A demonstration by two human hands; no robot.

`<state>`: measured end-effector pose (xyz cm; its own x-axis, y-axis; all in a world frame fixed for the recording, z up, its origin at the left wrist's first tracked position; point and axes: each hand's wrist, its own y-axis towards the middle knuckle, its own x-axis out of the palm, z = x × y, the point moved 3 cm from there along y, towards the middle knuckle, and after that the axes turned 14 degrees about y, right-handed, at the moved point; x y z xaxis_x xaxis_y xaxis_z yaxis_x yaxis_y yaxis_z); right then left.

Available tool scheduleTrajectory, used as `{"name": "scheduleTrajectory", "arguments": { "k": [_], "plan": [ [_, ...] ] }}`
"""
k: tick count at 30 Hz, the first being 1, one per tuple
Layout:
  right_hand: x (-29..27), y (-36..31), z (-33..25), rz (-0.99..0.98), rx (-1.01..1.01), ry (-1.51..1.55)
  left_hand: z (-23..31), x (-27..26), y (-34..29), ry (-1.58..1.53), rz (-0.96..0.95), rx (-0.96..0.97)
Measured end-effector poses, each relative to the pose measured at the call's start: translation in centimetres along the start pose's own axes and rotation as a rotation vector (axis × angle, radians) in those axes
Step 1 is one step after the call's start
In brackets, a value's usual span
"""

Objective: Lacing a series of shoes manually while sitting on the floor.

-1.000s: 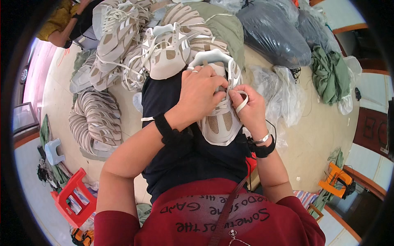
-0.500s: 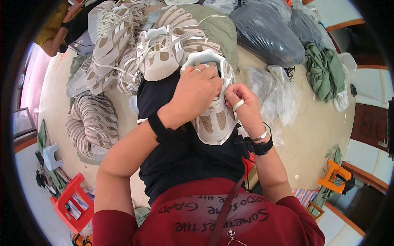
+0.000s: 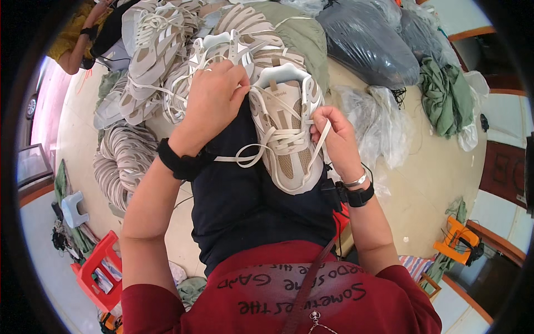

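Observation:
A beige and white sneaker (image 3: 287,167) lies on my lap, its toe toward me. White shoelace (image 3: 289,139) crosses its lower eyelets, and one strand runs slantwise over the tongue. Beside the upper left edge of the collar, my left hand (image 3: 217,103) pinches what looks like that strand between thumb and fingers. My right hand (image 3: 338,139) is at the right eyelet row, thumb and forefinger closed on the lace there. A loose loop of lace hangs off the shoe's left side over my dark trousers. Another laced sneaker upper (image 3: 214,42) sits just behind my left hand, partly covered by it.
Stacked shoe uppers (image 3: 125,161) and more uppers (image 3: 153,55) stand at left. Behind are a green sack (image 3: 300,33) and a dark plastic-wrapped bag (image 3: 367,44). Clear plastic (image 3: 375,125) lies at right, a red stool (image 3: 103,273) at lower left. Another person's arm (image 3: 75,53) shows far left.
My left hand has moved left, off the shoe's tongue, drawing the lace out and uncovering the lacing. My right hand stays at the right eyelets, slightly lower and farther right.

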<state>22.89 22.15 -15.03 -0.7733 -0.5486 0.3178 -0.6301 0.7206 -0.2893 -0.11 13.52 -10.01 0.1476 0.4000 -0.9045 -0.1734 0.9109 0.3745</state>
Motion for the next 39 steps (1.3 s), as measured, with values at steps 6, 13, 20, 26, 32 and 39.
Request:
{"name": "scheduleTrajectory", "arguments": {
  "k": [6,13,20,26,32,39],
  "plan": [
    [0.7,-0.3,-0.2,-0.004,-0.126,-0.227,0.5,0.4,-0.6,-0.095,-0.031,-0.045],
    [-0.9,-0.5,0.5,0.0,-0.059,0.094,1.6,0.6,-0.8,-0.222,-0.071,-0.035],
    [0.1,-0.4,-0.8,-0.014,-0.121,-0.193,3.5,1.2,-0.6,-0.214,-0.056,0.034],
    [-1.0,-0.3,0.2,-0.022,-0.041,-0.16,3.4,0.9,-0.4,-0.17,-0.036,0.023],
    [-1.1,-0.5,0.3,0.013,-0.063,0.114,3.1,1.0,-0.7,-0.169,-0.068,0.013],
    [-1.0,-0.3,-0.3,-0.06,-0.184,-0.307,3.6,1.1,-0.7,-0.148,-0.069,0.032]
  ]
}}
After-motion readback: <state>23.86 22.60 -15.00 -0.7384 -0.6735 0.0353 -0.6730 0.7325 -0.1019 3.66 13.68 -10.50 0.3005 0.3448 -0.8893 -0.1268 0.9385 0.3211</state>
